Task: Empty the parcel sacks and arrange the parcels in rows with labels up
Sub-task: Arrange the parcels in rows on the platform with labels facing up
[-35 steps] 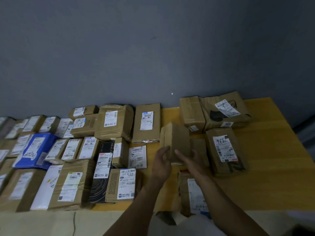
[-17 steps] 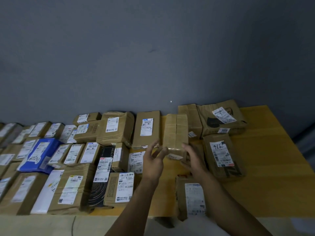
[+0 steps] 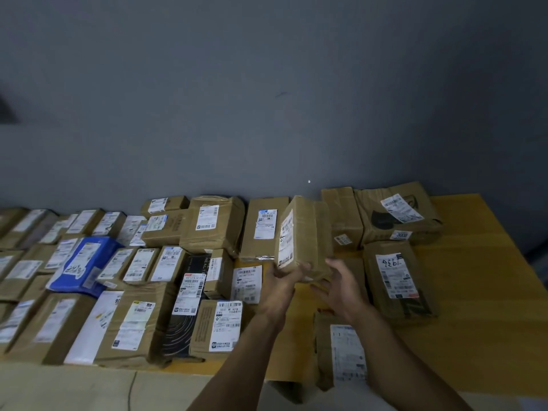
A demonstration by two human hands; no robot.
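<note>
Above the yellow surface (image 3: pixel 474 262), the left hand (image 3: pixel 281 277) and the right hand (image 3: pixel 339 281) both grip the near end of a brown parcel (image 3: pixel 308 232), its long axis pointing toward the wall (image 3: pixel 267 114) and its label (image 3: pixel 286 238) facing left, so I think it needs rolling rightward.

Two bare arms show. The left arm (image 3: pixel 237 363) and the right arm (image 3: pixel 400 357) are long and slim, with bare skin all the way to the wrists. The left hand (image 3: pixel 280 281) and the right hand (image 3: pixel 341 287) are bare too, fingers and thumbs showing
</note>
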